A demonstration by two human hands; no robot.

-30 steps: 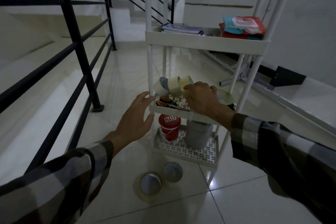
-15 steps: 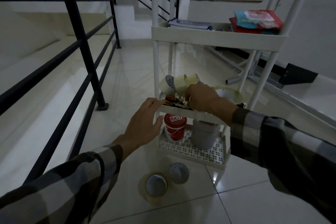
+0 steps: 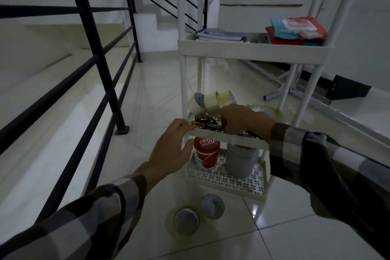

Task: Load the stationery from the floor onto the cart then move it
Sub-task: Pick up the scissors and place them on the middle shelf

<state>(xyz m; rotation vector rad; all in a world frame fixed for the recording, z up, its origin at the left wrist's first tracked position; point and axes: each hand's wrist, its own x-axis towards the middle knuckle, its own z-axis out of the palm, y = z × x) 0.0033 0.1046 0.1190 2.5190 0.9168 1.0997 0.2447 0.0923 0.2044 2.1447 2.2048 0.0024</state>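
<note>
White 3-tier cart (image 3: 249, 49); left hand (image 3: 172, 148) clamped on the near-left corner of the middle tier, fingers over the rim, thumb under. Right hand (image 3: 244, 120) reaches into the middle tier, curled beside the scissors (image 3: 202, 121) and 3 tape rolls (image 3: 211, 101); grip hidden, cannot tell. 2 tape rolls (image 3: 198, 215) on the floor (image 3: 295, 238) near the cart; tub (image 3: 205, 154) and pot (image 3: 240, 160) on the bottom tier.

Dim, bluish indoor light throughout. The glossy floor (image 3: 147, 95) shows soft reflections, with a small bright glint at lower right centre. Sleeves at the bottom corners are dark and soft. The railing (image 3: 90, 48) bows with wide-angle distortion.
</note>
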